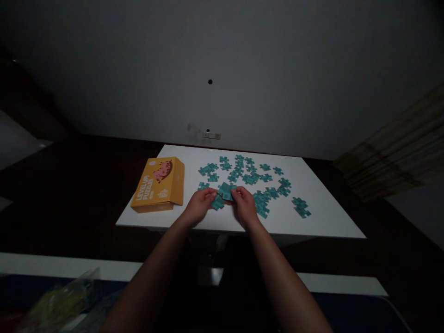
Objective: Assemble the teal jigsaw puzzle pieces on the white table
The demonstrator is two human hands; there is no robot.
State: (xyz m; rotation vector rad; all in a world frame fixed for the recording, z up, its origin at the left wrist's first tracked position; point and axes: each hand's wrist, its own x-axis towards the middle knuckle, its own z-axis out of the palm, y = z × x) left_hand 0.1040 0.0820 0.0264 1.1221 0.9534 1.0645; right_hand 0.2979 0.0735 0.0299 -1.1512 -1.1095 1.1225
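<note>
A teal puzzle piece (226,190), right of the yellow box (155,186), is pinched by both left hand (199,204) and right hand (245,206); uneven twisting might crease it. Loose pieces (261,202), farther from the box, could slide if nudged.

Bench (319,219): white, flat rectangular top, wall behind its far edge. Yellow puzzle box (163,187) sits at the left end, printed side up, flap out on its right. Teal puzzle pieces (250,178) spread loose over middle and right, some overlapping. Densest pile (261,203) right of center, toward the near edge. Small group (301,207) sits apart, farthest right. Bare white surface shows between clusters.
</note>
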